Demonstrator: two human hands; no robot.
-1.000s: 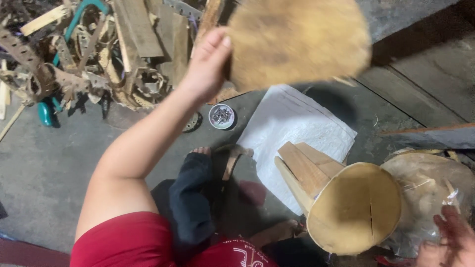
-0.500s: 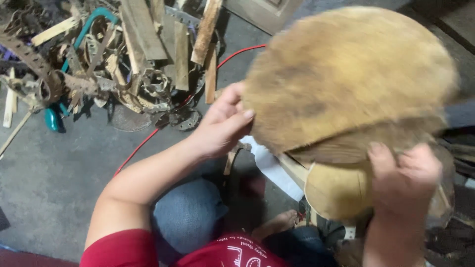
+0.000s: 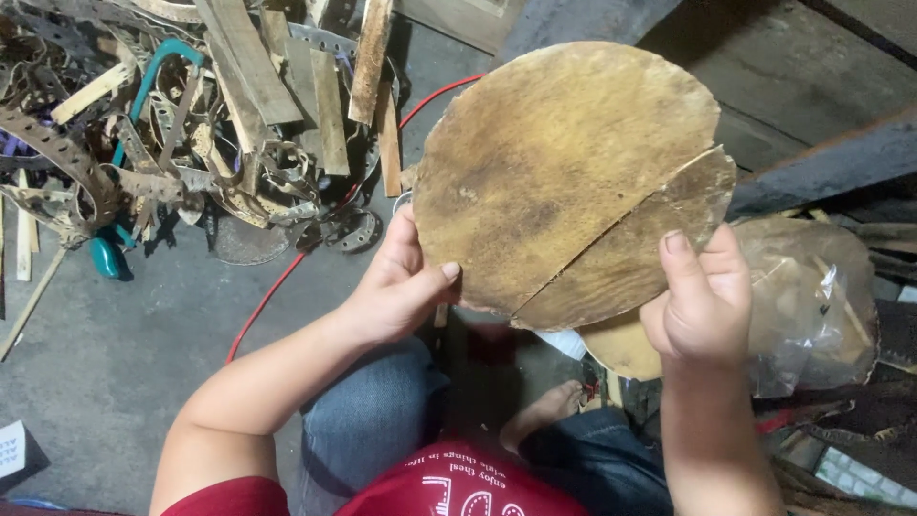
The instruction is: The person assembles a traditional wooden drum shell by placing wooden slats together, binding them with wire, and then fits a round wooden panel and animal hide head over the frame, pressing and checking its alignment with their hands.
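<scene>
I pinch the round hide disc (image 3: 564, 172) by its lower edge, left hand (image 3: 396, 287) and right hand (image 3: 702, 301) fingers clamped on it, tilting its split face toward me.

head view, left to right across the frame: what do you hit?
Teal-handled tool → pile of perforated strips and wood slats → red cable → left hand → round tan disc with a diagonal split → right hand → clear plastic bag.
</scene>
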